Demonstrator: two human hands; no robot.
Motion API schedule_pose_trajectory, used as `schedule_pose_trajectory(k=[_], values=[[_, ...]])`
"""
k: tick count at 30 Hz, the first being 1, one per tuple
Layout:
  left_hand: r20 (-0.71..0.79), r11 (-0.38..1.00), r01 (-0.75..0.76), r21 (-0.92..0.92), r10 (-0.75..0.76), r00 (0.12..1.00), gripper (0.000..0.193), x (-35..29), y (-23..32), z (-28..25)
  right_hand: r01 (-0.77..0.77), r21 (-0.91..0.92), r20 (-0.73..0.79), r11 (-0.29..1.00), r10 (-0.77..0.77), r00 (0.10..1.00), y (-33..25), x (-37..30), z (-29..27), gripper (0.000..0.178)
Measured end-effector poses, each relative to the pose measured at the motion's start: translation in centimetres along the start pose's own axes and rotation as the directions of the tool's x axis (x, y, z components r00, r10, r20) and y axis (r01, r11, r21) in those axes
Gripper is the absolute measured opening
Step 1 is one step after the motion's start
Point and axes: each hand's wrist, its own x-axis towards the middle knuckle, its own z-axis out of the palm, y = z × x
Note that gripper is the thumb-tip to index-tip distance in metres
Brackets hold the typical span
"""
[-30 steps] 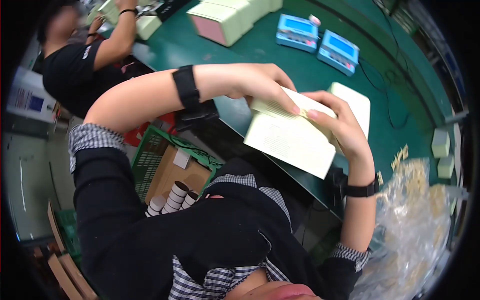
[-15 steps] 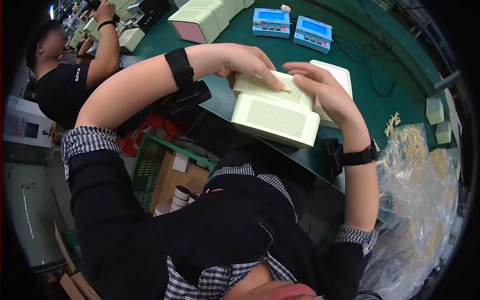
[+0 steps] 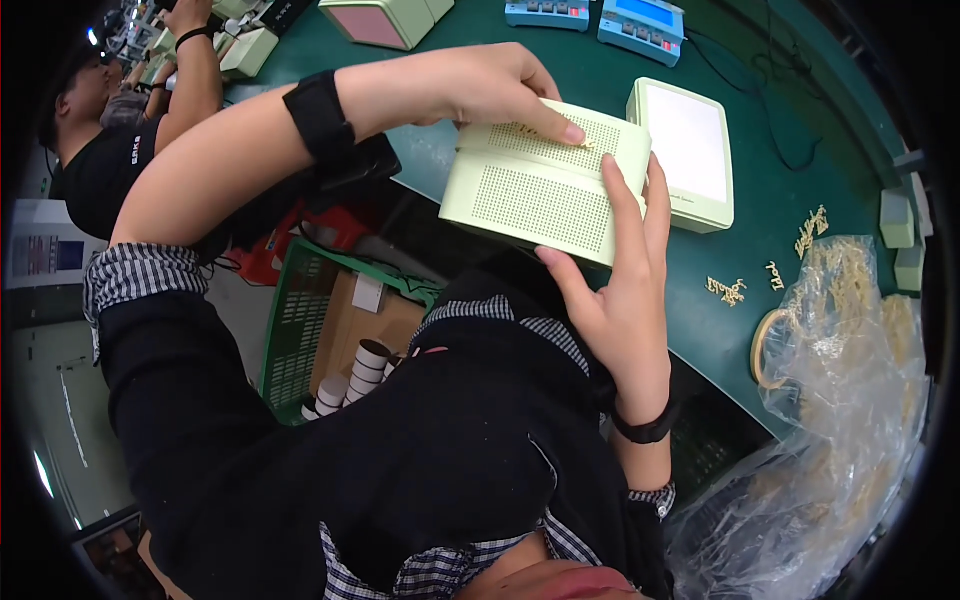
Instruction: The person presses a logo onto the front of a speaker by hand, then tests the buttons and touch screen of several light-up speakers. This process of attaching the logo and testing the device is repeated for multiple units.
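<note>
A pale green box-shaped casing (image 3: 540, 205) with two dotted grille panels is tilted at the table's near edge. My left hand (image 3: 500, 90) has it from the far left side, its fingers behind and its thumb pressed on a small piece of gold-coloured lettering (image 3: 588, 144) on the far panel. Part of that lettering is covered by the thumb. At the casing's right end is my right hand (image 3: 630, 290), with the thumb at the near lower edge and the fingers over the end. Both hands grip the casing.
Right of the casing lies a pale green box with a white panel (image 3: 685, 150). Loose gold lettering (image 3: 727, 290) is scattered beside a clear plastic bag (image 3: 820, 400) and a tape roll (image 3: 768, 350). Blue devices (image 3: 642, 28) stand at the back. A green crate (image 3: 290, 325) sits below; a co-worker (image 3: 110, 160) is far left.
My right hand has moved from above the far panel down to the casing's right end, now gripping it. My left thumb is still on the lettering. The view has shifted.
</note>
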Motion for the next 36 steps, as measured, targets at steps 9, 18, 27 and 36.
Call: schedule_pose_trajectory(k=[9, 18, 27, 36], values=[[0.203, 0.996, -0.081, -0.039, 0.087, 0.975, 0.060, 1.2, -0.5, -0.9, 0.005, -0.050, 0.003, 0.999, -0.005, 1.000, -0.2, 0.1, -0.1, 0.072], [0.206, 0.929, -0.321, -0.185, 0.357, 0.911, 0.040, 1.7, 0.3, -0.7, 0.017, -0.004, 0.017, 1.000, -0.017, 1.000, 0.2, 0.1, 0.1, 0.074], [0.077, 0.886, -0.448, 0.119, 0.441, 0.894, 0.026, 0.6, -0.3, -0.1, -0.011, -0.007, 0.011, 1.000, 0.012, 1.000, -0.2, -0.1, 0.3, 0.076], [-0.033, 0.747, -0.627, 0.222, 0.648, 0.761, 0.024, 0.3, -2.0, 1.0, -0.062, 0.059, 0.037, 0.996, 0.060, 0.997, -0.3, 0.4, 0.1, 0.080]])
